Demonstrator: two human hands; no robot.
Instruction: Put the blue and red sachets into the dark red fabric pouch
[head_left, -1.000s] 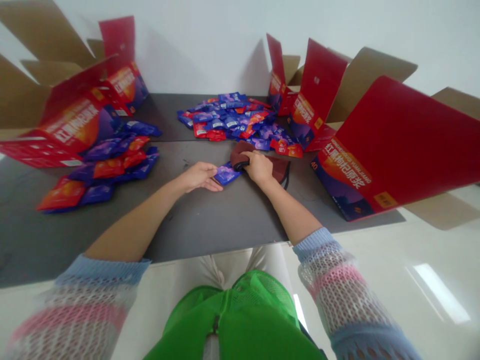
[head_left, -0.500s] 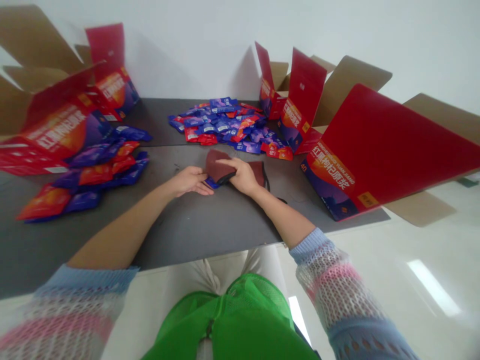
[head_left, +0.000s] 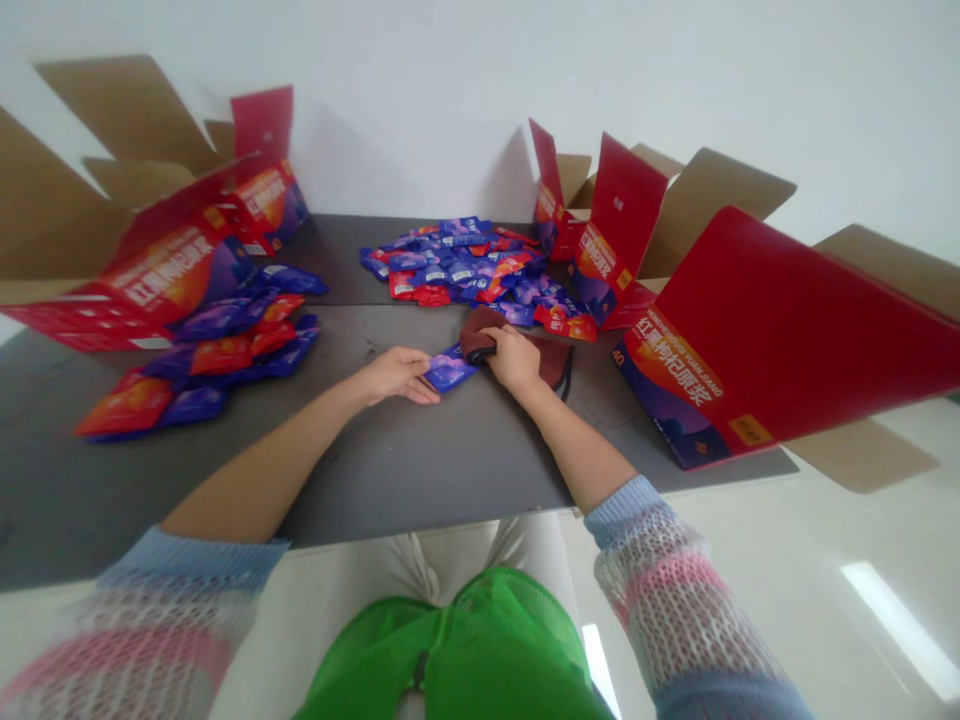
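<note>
My left hand (head_left: 401,376) pinches the left end of a blue and purple sachet (head_left: 451,369) just above the grey table (head_left: 420,460). A brown cloth (head_left: 548,357) with black edging is bunched in my right hand (head_left: 513,360). The cloth lies over the sachet's right end and hides it. Behind my hands is a heap of blue and red sachets (head_left: 457,262). More blue and red sachets (head_left: 217,355) lie in an overlapping group to the left of my left hand.
Open red cartons stand on both sides: a large carton (head_left: 780,350) at the near right, smaller cartons (head_left: 600,260) behind it, and a carton (head_left: 169,265) at the left. Their flaps stick out. A white wall (head_left: 420,100) closes off the back.
The cloth in my right hand has moved right along the sachet, so much more of the sachet shows. My left hand still grips its left end. The whole view has shifted slightly.
</note>
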